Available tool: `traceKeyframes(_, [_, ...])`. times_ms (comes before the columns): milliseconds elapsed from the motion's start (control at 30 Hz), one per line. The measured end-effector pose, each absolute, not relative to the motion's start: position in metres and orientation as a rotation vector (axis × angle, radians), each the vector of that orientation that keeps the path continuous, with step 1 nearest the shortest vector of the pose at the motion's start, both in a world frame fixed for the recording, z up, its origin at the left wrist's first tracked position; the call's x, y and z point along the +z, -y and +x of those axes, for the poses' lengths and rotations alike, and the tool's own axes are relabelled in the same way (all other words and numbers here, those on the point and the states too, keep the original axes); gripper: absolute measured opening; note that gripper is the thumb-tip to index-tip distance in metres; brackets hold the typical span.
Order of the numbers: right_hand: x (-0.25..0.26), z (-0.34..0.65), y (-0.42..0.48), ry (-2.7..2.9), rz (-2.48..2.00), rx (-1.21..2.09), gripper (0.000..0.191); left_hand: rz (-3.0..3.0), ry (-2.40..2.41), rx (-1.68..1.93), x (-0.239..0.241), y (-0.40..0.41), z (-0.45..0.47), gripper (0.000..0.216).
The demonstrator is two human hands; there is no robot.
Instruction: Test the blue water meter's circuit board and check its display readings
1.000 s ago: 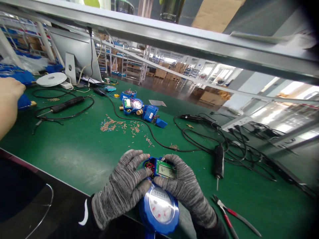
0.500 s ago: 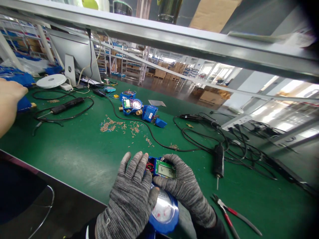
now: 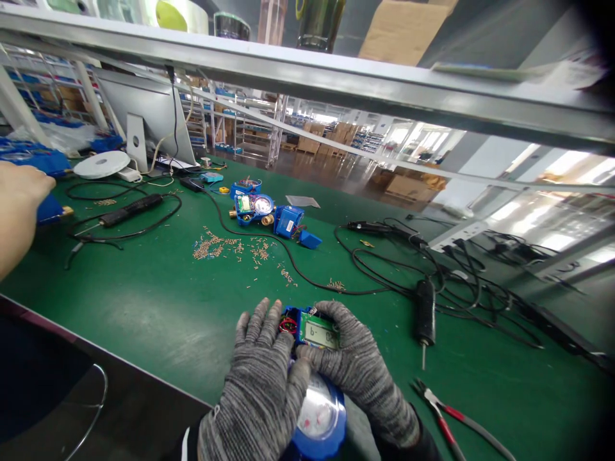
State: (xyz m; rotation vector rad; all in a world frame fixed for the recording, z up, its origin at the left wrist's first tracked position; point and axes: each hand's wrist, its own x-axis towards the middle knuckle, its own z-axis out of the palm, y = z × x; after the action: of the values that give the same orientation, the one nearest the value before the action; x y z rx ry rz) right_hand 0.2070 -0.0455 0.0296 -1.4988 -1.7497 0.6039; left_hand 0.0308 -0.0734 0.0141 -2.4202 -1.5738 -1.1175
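Note:
In front of me stands a blue water meter [image 3: 319, 419] with a round clear dial. Its upper housing is uncovered, showing a green circuit board with an LCD display [image 3: 318, 333] and red wires [image 3: 288, 323]. My left hand [image 3: 264, 378], in a grey knit glove, lies along the meter's left side, fingers stretched forward and thumb over the dial. My right hand [image 3: 355, 365], gloved alike, grips the display housing from the right, forefinger behind it and thumb across its near edge. The gloves hide part of the dial and housing.
Red-handled cutters [image 3: 446, 416] and an electric screwdriver [image 3: 425, 314] lie at right among black cables. Small screws [image 3: 209, 246] are scattered mid-bench, before more opened meters [image 3: 252, 206]. Another person's hand [image 3: 19, 211] is at far left by another screwdriver [image 3: 129, 210]. A shelf [image 3: 288, 61] crosses overhead.
My left hand has shifted slightly right and its thumb has moved up toward my right thumb. My right hand keeps its grip on the meter. The view has tilted slightly.

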Motion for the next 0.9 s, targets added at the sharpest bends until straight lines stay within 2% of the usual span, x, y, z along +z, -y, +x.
traceKeyframes(167, [0.028,0.208,0.046,1.781,-1.465,0.625,0.069,-2.725,1.599,-1.403,0.015,0.069,0.011,0.039])
traceKeyframes(233, [0.03,0.206,0.046,1.778,-1.479,0.632,0.067,-2.815,1.612,-1.466,0.016,0.066,0.003,0.032])
traceKeyframes(333, [0.032,0.204,0.047,1.774,-1.519,0.635,0.063,-2.74,1.668,-1.609,0.018,0.06,-0.007,0.025])
traceKeyframes(433, [0.033,0.205,0.048,1.776,-1.552,0.636,0.063,-2.8,1.677,-1.616,0.025,0.049,-0.014,0.045])
traceKeyframes(600, [0.036,0.203,0.049,1.773,-1.578,0.636,0.066,-3.614,1.754,-1.609,0.046,0.016,-0.011,0.064])
traceKeyframes(667, [0.036,0.202,0.049,1.762,-1.601,0.617,0.066,-3.865,1.755,-1.482,0.057,0.002,-0.007,0.067])
traceKeyframes(767, [0.034,0.201,0.048,1.744,-1.604,0.609,0.065,-4.085,1.69,-1.089,0.072,-0.012,-0.001,0.066])
traceKeyframes(900, [0.032,0.203,0.046,1.752,-1.56,0.59,0.065,-4.044,1.515,-0.747,0.082,-0.023,0.002,0.065])
